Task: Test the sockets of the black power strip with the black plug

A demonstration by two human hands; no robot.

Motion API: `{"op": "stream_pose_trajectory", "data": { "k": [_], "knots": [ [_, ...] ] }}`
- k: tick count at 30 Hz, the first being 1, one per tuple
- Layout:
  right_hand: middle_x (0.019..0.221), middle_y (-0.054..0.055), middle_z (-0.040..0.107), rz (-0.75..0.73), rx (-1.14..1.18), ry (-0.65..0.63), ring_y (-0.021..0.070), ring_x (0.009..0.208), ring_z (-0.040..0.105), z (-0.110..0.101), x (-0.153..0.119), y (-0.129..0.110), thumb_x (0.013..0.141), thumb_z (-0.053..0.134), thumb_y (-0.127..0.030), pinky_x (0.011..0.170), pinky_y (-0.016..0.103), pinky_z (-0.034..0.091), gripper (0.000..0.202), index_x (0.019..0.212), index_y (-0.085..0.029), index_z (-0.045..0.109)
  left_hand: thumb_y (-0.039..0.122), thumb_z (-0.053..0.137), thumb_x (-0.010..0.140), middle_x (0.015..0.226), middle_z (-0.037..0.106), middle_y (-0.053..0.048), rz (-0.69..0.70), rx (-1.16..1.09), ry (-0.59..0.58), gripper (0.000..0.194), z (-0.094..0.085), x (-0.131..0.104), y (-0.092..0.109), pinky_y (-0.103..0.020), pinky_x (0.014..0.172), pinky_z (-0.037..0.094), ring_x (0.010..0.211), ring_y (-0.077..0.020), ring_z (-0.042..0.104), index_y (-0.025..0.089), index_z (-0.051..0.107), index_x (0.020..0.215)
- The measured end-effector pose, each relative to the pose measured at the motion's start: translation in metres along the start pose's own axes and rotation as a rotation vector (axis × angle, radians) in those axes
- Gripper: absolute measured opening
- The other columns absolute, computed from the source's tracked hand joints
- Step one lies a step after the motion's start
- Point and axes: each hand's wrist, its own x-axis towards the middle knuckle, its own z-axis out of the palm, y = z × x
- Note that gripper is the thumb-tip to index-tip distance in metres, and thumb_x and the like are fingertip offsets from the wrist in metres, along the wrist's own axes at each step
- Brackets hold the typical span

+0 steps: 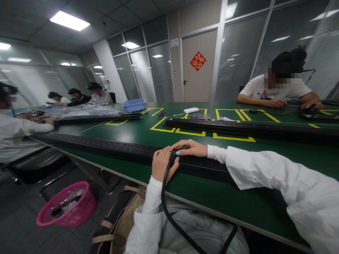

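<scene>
A long black power strip [119,146] with a row of red dots lies along the near side of the green table. At its middle, a thick black power cord [164,201] comes up from my lap and ends in a black plug [173,155] against the strip. My left hand [161,164] is closed around the plug, its thumb on the near side. From the right, my right hand [192,147] curls over the strip, fingers and thumb against the plug's top. The plug's front end is hidden under my fingers.
Another power strip [251,128] lies farther back on the green table [137,132], near yellow tape marks. A blue bin [134,105] and clear plastic wrapping [87,110] are at the far left. On the floor stands a pink basket [87,203]; a bag [127,218] is beside me. Several people sit around the table.
</scene>
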Motion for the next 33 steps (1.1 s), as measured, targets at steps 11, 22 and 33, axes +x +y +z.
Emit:
{"op": "stream_pose_trajectory", "data": {
  "k": [11,22,33],
  "knots": [
    [0.108,0.006,0.056,-0.049,-0.011,-0.024,0.0142,0.098,0.052,-0.001,0.0005,0.0016,0.078,0.054,-0.031,0.089,0.029,0.038,0.035,0.108,-0.014,0.056,0.026,0.046,0.075,0.105,0.058,-0.01,0.005,-0.007,0.006,0.03,0.0024,-0.0007,-0.0025,-0.037,0.086,0.036,0.102,-0.0217,0.051,0.016,0.051,0.103],
    [0.11,0.006,0.056,-0.047,0.008,-0.043,0.0143,0.1,0.052,-0.002,0.0013,0.0032,0.078,0.054,-0.03,0.092,0.03,0.037,0.035,0.109,-0.014,0.054,0.024,0.045,0.075,0.105,0.059,-0.01,-0.001,-0.011,-0.001,0.027,0.001,-0.0004,-0.0007,-0.038,0.087,0.035,0.101,-0.022,0.051,0.017,0.052,0.1],
    [0.109,0.006,0.056,-0.034,-0.007,-0.029,0.0141,0.099,0.052,-0.0008,0.0001,0.0008,0.078,0.053,-0.031,0.09,0.028,0.038,0.034,0.108,-0.015,0.055,0.024,0.045,0.075,0.104,0.059,-0.009,-0.003,-0.004,-0.005,0.028,0.0008,-0.0003,-0.0002,-0.038,0.087,0.035,0.101,-0.0221,0.052,0.018,0.052,0.101]
  ]
}}
